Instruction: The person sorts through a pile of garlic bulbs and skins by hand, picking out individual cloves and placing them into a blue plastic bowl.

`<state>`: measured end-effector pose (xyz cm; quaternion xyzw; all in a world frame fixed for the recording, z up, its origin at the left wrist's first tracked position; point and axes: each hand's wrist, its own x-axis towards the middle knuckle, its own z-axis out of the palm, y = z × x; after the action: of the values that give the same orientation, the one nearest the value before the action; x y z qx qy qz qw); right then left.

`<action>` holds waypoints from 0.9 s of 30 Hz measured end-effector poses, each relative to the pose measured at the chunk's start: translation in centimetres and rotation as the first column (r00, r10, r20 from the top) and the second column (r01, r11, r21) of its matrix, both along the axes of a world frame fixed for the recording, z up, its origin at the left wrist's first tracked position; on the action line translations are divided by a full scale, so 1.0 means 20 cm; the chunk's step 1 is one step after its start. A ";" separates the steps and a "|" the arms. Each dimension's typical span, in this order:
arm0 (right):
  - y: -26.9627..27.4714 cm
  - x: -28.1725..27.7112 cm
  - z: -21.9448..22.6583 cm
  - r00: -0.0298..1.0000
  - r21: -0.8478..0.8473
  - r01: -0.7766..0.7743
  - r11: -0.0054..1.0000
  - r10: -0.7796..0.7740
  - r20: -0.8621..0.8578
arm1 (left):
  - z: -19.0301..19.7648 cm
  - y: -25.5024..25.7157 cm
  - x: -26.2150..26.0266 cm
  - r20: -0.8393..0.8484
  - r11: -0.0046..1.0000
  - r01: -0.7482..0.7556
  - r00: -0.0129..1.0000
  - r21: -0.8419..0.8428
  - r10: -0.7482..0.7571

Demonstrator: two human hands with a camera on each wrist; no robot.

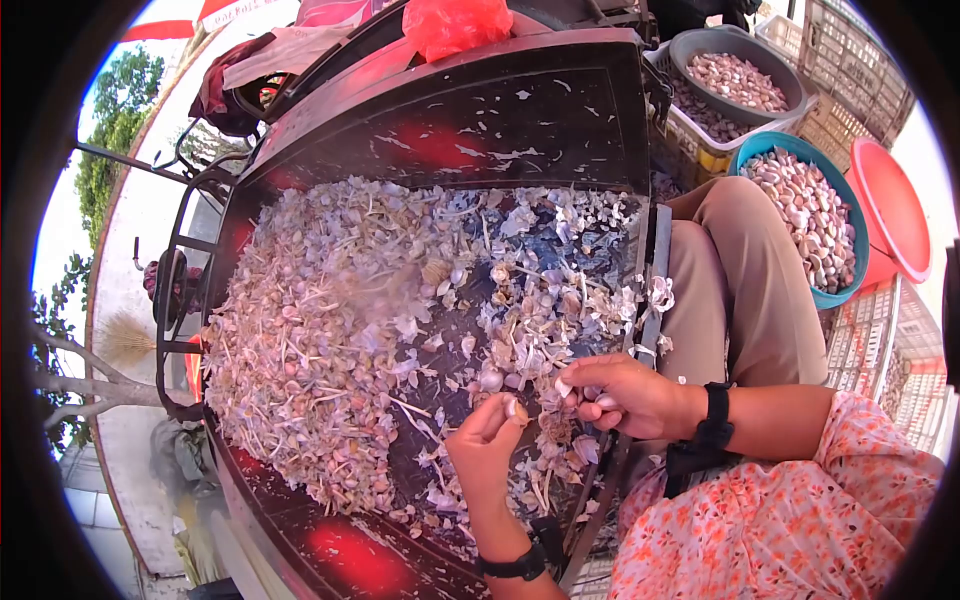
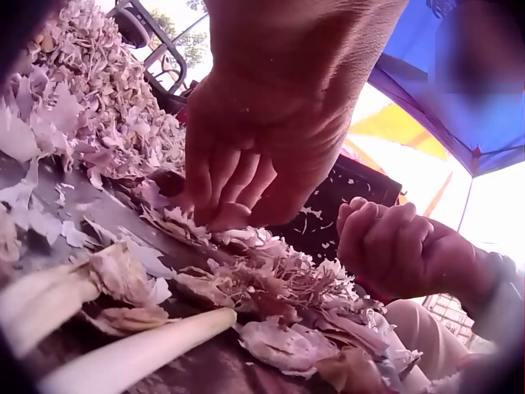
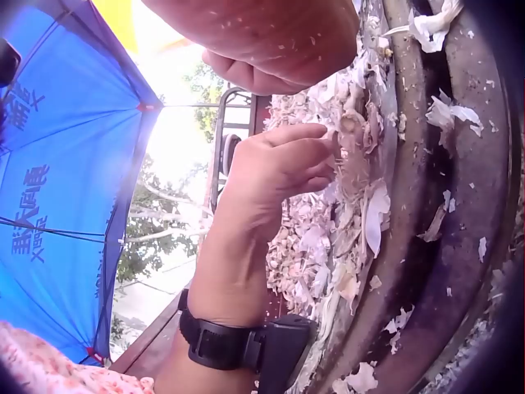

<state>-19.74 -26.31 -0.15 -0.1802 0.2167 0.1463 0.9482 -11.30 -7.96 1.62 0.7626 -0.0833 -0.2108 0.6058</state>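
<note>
1. Left hand [image 1: 485, 450] pinches a garlic clove [image 1: 513, 408] at its one o'clock; I can't tell its long axis.
2. Right hand [image 1: 640, 398] pinches another clove [image 1: 563, 387], two o'clock from the first.
3. Pale bulb [image 1: 490, 380]: eleven o'clock, nearer the left hand.

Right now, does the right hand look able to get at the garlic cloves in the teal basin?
Probably yes: the garlic cloves lie uncovered, though the legs lie between and the right hand already pinches a clove.

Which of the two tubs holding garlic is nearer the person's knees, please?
The blue-green tub, its garlic heaped close beside the knees; the grey tub sits farther from them.
</note>
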 end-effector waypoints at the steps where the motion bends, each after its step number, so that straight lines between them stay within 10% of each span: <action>1: 0.01 0.00 0.00 1.000 0.002 -0.006 1.000 0.006 0.006 | 0.02 0.02 -0.01 0.006 1.000 -0.006 1.000 0.002 0.006; 4: 0.03 0.01 0.02 0.999 -0.046 -0.031 0.998 0.031 -0.015 | 0.03 0.07 -0.05 -0.313 0.825 -0.125 0.947 -0.552 -0.067; 17: 0.20 0.18 -0.02 0.978 -0.304 -0.198 0.932 0.210 0.006 | 0.20 0.06 -0.28 -0.131 0.517 0.027 0.955 -0.856 -0.266; 19: 0.21 0.17 -0.03 0.976 -0.238 -0.202 0.950 0.217 0.036 | 0.23 0.03 -0.28 0.086 0.853 0.062 0.996 -0.518 -0.020; 21: 0.20 0.16 -0.05 0.973 -0.174 -0.210 0.962 0.224 0.065 | 0.22 0.02 -0.24 0.362 0.969 0.084 0.932 -0.231 0.005; 22: 0.19 0.15 -0.05 0.966 -0.025 -0.245 0.969 0.246 0.079 | 0.21 0.02 -0.21 0.601 0.997 0.017 0.797 0.076 -0.059; 27: 0.15 0.13 -0.08 0.952 0.360 -0.295 0.885 0.240 0.190 | 0.08 0.05 0.01 0.428 0.941 -0.218 0.899 0.258 0.091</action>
<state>-17.07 -23.34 -1.68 -0.0287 0.0899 0.3025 0.9485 -11.08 -6.99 3.25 0.8768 -0.1141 -0.0072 0.4671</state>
